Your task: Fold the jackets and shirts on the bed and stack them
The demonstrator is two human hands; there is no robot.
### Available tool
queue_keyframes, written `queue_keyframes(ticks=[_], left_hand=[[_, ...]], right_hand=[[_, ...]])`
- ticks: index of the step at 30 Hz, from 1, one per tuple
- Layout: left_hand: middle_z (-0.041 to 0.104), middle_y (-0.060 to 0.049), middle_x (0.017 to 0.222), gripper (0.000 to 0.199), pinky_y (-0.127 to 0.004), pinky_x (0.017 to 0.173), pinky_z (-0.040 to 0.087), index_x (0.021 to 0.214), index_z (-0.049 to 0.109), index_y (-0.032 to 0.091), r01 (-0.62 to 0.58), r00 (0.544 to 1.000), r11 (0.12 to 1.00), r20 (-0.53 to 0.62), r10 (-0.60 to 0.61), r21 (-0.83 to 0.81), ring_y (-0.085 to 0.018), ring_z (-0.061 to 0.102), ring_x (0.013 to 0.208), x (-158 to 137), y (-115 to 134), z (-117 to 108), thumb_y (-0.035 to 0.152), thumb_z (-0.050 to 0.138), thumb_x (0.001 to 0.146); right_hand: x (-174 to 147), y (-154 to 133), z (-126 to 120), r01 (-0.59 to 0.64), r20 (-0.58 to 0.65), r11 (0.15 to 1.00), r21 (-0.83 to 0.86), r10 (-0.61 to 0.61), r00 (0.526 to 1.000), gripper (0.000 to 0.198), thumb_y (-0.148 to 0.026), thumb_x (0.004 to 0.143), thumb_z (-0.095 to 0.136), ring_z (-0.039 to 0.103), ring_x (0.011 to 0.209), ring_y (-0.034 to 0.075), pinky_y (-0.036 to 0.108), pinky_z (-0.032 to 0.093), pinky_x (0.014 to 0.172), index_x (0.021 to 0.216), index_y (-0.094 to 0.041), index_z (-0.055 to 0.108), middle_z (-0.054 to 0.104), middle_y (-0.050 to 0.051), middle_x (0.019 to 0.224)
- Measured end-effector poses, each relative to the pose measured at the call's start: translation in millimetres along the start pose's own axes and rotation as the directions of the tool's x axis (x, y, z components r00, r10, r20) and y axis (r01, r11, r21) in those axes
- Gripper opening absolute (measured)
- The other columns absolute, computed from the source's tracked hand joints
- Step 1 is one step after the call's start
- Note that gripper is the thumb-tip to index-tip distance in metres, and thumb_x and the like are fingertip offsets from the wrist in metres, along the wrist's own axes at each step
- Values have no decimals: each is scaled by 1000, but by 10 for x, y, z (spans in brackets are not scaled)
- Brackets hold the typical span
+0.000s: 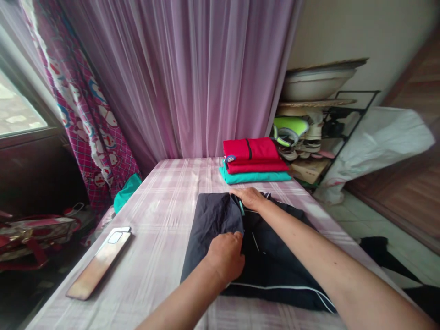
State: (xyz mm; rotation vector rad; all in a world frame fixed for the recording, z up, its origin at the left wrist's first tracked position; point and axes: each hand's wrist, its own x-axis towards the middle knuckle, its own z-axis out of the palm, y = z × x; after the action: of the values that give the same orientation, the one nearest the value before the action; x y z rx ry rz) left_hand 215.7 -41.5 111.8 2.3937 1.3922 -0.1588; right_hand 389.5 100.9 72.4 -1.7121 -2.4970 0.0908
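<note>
A dark navy garment with white piping (275, 256) lies partly folded on the table in front of me. Its left part is turned over toward the middle as a wrinkled flap. My left hand (227, 256) is closed on the near part of this flap's edge, the fingers curled into the cloth. Farther back, my right hand (250, 199) grips the same edge near the garment's far side, where a small light-green strip shows beside the fingers. My right forearm crosses over the garment's right part and hides some of it.
A folded red garment (256, 156) rests on a folded teal cloth (257, 177) at the table's back. A phone (99, 263) lies left on the checked tablecloth (161, 220). Beyond the right edge stands a rack (357, 110) with shoes and basins. A purple curtain (206, 78) hangs behind.
</note>
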Motion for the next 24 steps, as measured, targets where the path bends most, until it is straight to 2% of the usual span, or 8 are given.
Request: queue_keyframes(ticks=[4, 8, 11, 14, 17, 20, 22, 24], left_hand=[[71, -14, 116, 37, -41, 96, 53, 118, 62, 16, -16, 999, 999, -37, 14, -52, -29, 67, 108, 95, 57, 74, 22, 51, 83], [71, -10, 117, 38, -38, 97, 53, 120, 62, 20, -34, 996, 991, -83, 24, -126, -26, 67, 107, 177, 122, 94, 25, 53, 83], [71, -10, 120, 41, -38, 99, 52, 123, 61, 19, -62, 996, 983, -77, 50, -170, -26, 67, 109, 262, 169, 193, 27, 55, 83], [69, -14, 125, 53, -41, 102, 50, 128, 59, 16, -94, 995, 967, -37, 87, -235, -29, 65, 113, 257, 166, 284, 40, 62, 82], [70, -12, 123, 68, -39, 93, 55, 136, 54, 17, -185, 981, 908, -12, 195, -377, -27, 68, 105, 127, 41, 226, 55, 64, 81], [73, -5, 116, 46, -31, 85, 56, 130, 59, 23, -290, 957, 857, -151, 248, -426, -19, 71, 97, 37, -250, 20, 49, 50, 93], [72, -7, 120, 37, -35, 98, 51, 122, 64, 22, -261, 930, 927, -327, 168, -267, -20, 67, 110, 97, -503, -104, 39, 42, 97], [65, -11, 133, 41, -46, 113, 39, 131, 59, 19, -153, 890, 986, -443, 109, -65, -25, 55, 129, 252, -743, -136, 37, 44, 97]], right_hand=[[-19, 90, 132, -26, -13, 999, 32, 27, 1000, 44, -16, 95, 44, 65, 113, 19, 30, 49, 93, 131, -35, 62, 69, -1, 128], [-11, 172, 170, -40, -62, 998, 49, 43, 997, 42, -17, 95, 47, 65, 113, 17, 29, 49, 94, 128, -36, 64, 69, -2, 128], [-43, 220, 179, -51, -42, 999, 12, 51, 998, 44, -14, 95, 45, 66, 110, 17, 30, 49, 92, 128, -36, 63, 70, -1, 125], [-101, 281, 176, -64, -4, 997, -52, 64, 998, 51, -8, 93, 40, 65, 111, 18, 31, 48, 93, 134, -33, 58, 70, 2, 125], [-142, 351, 109, -117, 9, 989, -94, 118, 993, 60, -4, 91, 37, 62, 116, 19, 32, 45, 97, 143, -31, 50, 68, 5, 129], [-110, 320, -56, -226, -67, 972, -69, 222, 973, 63, -5, 89, 38, 59, 121, 23, 38, 42, 101, 148, -26, 44, 62, 8, 137], [-30, 175, -182, -280, -163, 960, 17, 279, 946, 59, -12, 91, 40, 56, 124, 26, 41, 41, 103, 149, -23, 43, 58, 10, 142], [74, -70, -252, -267, -241, 956, 124, 290, 926, 55, -22, 94, 41, 53, 127, 26, 39, 40, 105, 149, -20, 42, 55, 11, 145]])
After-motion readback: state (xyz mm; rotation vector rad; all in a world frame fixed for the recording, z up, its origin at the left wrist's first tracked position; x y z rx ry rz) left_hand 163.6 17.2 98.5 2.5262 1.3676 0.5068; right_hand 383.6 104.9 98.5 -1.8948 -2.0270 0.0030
